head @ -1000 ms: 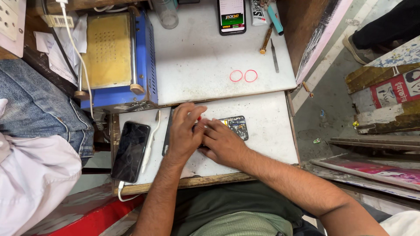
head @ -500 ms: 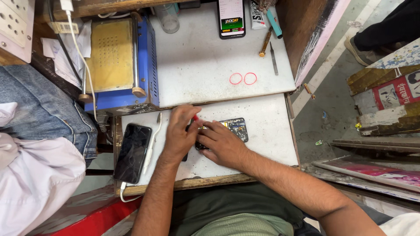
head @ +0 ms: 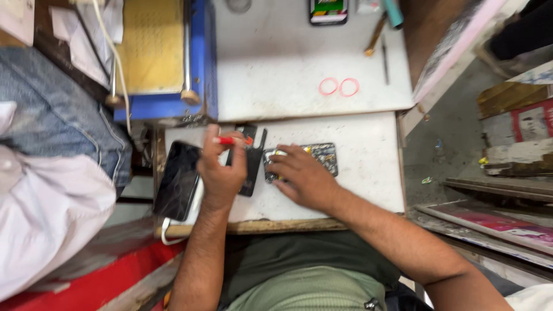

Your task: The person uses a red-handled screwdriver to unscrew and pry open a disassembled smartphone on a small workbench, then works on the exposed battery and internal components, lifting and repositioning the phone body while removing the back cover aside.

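With the left hand [head: 222, 173] pinching a red tool [head: 231, 140] and the right hand [head: 302, 175] flat on the opened phone [head: 319, 158], a slip could scratch the board.

two hands [head: 222, 173], two pink rings [head: 339, 87], three phones [head: 178, 179], one red tool [head: 230, 140]

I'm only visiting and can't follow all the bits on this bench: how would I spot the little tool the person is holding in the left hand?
Start at the white work board nearest the person, below the blue machine. The left hand is raised over its left part, beside a dark phone lying flat. Pinched in its fingertips is a thin red-handled tool, the only red stick there; the two pink rings lie farther off.
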